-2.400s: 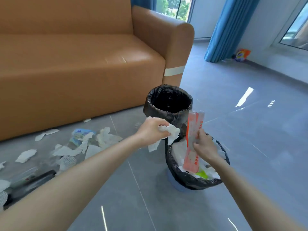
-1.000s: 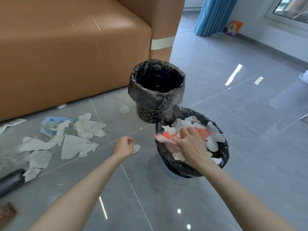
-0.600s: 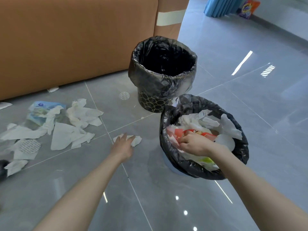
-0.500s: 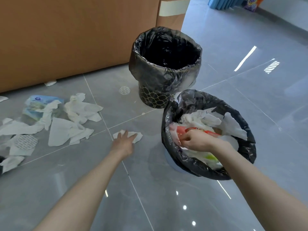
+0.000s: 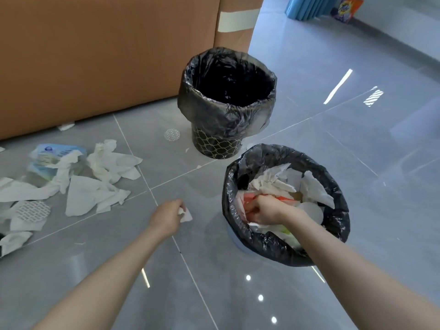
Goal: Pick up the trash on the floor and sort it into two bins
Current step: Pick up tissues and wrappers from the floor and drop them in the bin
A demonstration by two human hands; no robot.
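Note:
Two bins lined with black bags stand on the grey tile floor. The far bin (image 5: 209,110) looks dark and empty inside. The near bin (image 5: 338,236) holds crumpled white paper and a red wrapper (image 5: 248,198). My right hand (image 5: 260,209) is inside the near bin, fingers closed on the red wrapper and pressing it down. My left hand (image 5: 166,217) is low over the floor left of the near bin, closed on a small white tissue scrap (image 5: 185,214). More white tissue pieces (image 5: 95,194) and a blue packet (image 5: 51,154) lie scattered at the left.
A brown sofa (image 5: 107,55) fills the upper left, right behind the far bin. Blue curtains (image 5: 309,7) and a colourful bag (image 5: 347,8) stand at the far right wall. A round mesh floor drain (image 5: 172,134) lies left of the far bin.
My left hand dropped to the floor and closed on the small tissue scrap. My right hand lowered the red wrapper into the near bin and pushed it down among the paper.

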